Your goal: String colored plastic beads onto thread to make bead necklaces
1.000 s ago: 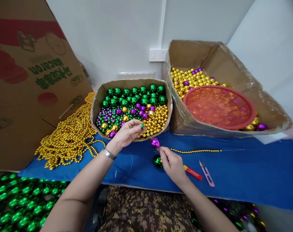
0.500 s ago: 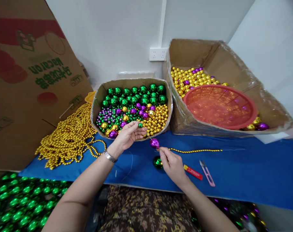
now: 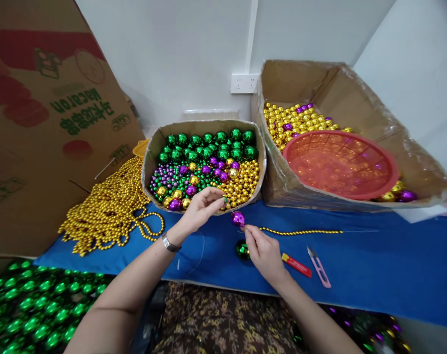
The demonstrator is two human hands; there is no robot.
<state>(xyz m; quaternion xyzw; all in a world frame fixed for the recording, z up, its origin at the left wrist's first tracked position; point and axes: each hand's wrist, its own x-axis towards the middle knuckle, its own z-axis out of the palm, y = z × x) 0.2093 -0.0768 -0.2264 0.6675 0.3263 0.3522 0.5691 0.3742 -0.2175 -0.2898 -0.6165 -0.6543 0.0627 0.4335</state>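
My left hand (image 3: 201, 209) is closed in a pinch on a small shiny green bead (image 3: 225, 199), above the front rim of the bead box. From there a thin string runs down to a larger purple bead (image 3: 238, 219). Right below that bead, the fingertips of my right hand (image 3: 263, 251) are pinched on the bead string; the exact grip is partly hidden. A large green ball (image 3: 242, 250) lies on the table beside my right fingers. Behind that hand, a strand of gold beads (image 3: 302, 231) stretches to the right, ending in bare thread.
A cardboard box (image 3: 262, 169) holds green, purple and gold beads. Another box (image 3: 282, 194) holds gold balls and a red basket (image 3: 341, 189). Gold bead strands (image 3: 105, 211) are heaped at left. A red lighter (image 3: 297, 265) and pink thread snips (image 3: 319, 268) lie on the blue cloth (image 3: 374, 275).
My left hand has moved slightly right and down with the green bead, closer to the purple bead, and its fingers have drawn together. The right hand stays nearly in place. The view has shifted slightly.
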